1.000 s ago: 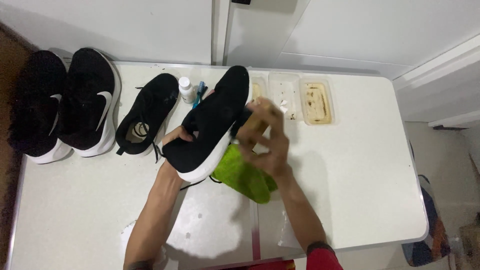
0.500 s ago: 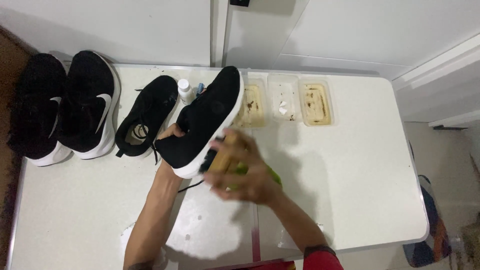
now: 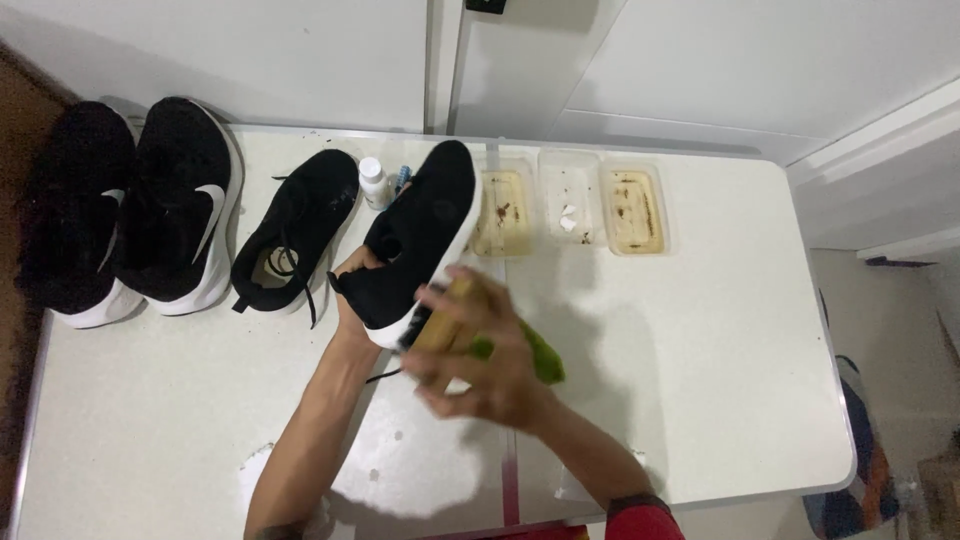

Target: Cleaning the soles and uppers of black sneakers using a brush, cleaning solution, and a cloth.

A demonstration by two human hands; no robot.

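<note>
Left hand [image 3: 352,290] fingers wrapped around black shoe [image 3: 420,245]; right hand [image 3: 480,355] fingers closed on wooden brush [image 3: 445,320].

We count four black shoes: one [image 3: 420,240] in our left-hand fingers, one [image 3: 295,225] just left of them, and two [image 3: 180,205] [image 3: 70,215] farther left. Three clear trays [image 3: 500,212] [image 3: 568,198] [image 3: 634,208] sit beyond our right-hand fingers. One white bottle [image 3: 373,182] stands beyond our left-hand fingers. One green cloth [image 3: 535,355] lies under our right-hand fingers, which grip one wooden brush [image 3: 445,325].
</note>
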